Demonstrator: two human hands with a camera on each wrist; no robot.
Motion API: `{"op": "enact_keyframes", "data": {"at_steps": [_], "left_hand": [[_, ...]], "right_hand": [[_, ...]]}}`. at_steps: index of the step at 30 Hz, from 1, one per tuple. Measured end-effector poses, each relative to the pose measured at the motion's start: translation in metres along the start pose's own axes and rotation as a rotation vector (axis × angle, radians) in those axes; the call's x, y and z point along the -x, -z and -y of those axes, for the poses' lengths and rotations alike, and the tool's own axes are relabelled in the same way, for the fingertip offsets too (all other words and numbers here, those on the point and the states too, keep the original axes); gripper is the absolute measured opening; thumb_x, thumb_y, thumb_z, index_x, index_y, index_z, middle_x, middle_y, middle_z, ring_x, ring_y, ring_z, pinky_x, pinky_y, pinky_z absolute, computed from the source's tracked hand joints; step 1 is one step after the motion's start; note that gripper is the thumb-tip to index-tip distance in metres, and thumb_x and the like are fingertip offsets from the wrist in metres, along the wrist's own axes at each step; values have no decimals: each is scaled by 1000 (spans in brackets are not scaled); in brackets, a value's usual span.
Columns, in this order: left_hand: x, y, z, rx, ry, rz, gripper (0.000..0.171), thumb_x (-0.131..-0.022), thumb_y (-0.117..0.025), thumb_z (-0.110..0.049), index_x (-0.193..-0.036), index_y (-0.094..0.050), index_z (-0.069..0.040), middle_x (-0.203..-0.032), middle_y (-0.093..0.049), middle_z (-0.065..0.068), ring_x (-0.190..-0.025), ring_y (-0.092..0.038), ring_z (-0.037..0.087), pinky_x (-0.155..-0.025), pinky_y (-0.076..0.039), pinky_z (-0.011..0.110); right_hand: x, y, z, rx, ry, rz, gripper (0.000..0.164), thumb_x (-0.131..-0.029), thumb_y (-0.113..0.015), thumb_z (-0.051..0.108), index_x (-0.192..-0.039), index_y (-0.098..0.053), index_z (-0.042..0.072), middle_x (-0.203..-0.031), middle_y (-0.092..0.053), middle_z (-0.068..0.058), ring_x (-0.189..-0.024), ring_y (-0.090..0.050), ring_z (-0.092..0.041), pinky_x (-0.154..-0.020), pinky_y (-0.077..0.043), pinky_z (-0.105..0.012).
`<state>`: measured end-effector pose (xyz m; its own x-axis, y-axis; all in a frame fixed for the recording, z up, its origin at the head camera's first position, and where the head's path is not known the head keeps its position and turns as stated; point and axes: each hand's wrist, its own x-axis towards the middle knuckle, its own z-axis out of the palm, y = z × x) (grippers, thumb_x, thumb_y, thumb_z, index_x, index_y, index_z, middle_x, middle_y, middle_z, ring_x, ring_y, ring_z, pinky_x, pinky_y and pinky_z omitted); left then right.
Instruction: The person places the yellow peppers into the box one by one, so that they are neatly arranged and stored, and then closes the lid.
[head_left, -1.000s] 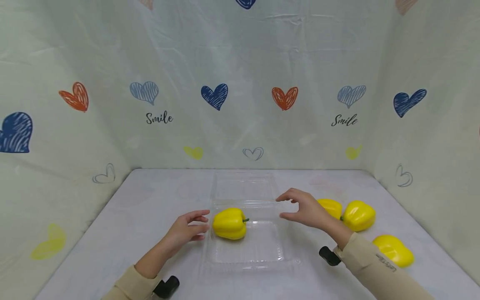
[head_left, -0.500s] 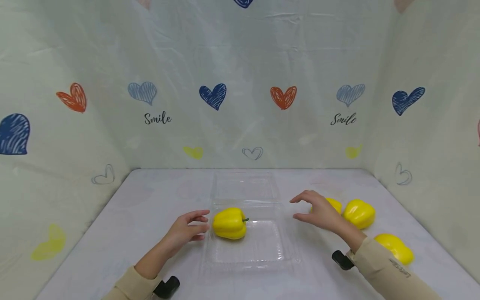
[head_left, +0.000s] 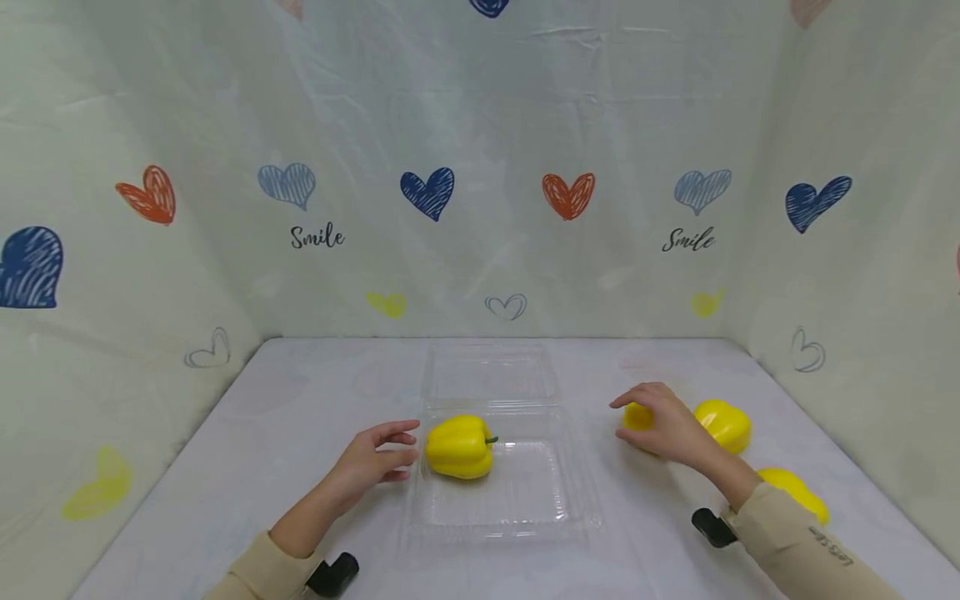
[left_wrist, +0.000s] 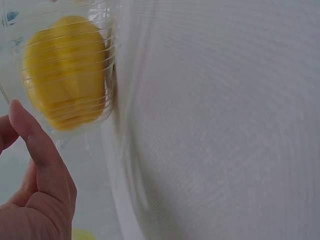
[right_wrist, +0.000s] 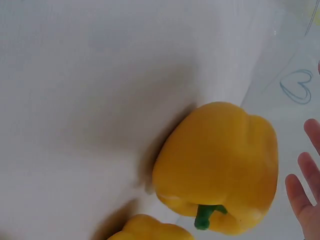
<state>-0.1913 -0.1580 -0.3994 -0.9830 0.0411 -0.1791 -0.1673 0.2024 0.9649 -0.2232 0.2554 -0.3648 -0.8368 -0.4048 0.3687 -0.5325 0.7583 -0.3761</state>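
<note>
One pepper (head_left: 459, 448) is sitting in the clear box (head_left: 528, 496)!
Left hand (head_left: 367, 458) is curving loose-fingered alongside; right hand (head_left: 670, 427) is hovering wide-fingered by another pepper (head_left: 637, 417).

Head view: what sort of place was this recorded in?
Probably a staged recording booth: a heart-printed "Smile" backdrop surrounds a white tabletop on three visible sides, with yellow bell peppers and a clear clamshell container laid out on it.

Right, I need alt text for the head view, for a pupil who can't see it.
A person's right hand is at a yellow bell pepper on a white table, partly hiding it; the left hand is beside an open clear container that holds another pepper. Two more peppers lie farther right, partly behind the right arm.
</note>
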Motion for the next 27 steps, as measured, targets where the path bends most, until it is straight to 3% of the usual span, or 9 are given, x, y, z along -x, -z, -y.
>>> {"op": "enact_keyframes", "data": {"at_steps": [12, 27], "left_hand": [[2, 0, -1, -3, 6, 0, 45, -82, -70, -8, -126, -57, -7, -107, -56, 10, -78, -60, 20, -70, -56, 33], [1, 0, -1, -1, 5, 6, 46, -83, -70, -8, -126, -57, -6, -107, -55, 10, -78, -60, 20, -70, -56, 33]], "right_hand": [[9, 11, -24, -45, -78, 46, 33, -74, -78, 12, -103, -66, 5, -106, -57, -11, -105, -42, -35, -88, -37, -53], [10, 17, -34, -81, -198, 163, 39, -76, -77, 16, -110, -62, 4, -114, -49, -18, -101, -49, -35, -89, -42, -56]]}}
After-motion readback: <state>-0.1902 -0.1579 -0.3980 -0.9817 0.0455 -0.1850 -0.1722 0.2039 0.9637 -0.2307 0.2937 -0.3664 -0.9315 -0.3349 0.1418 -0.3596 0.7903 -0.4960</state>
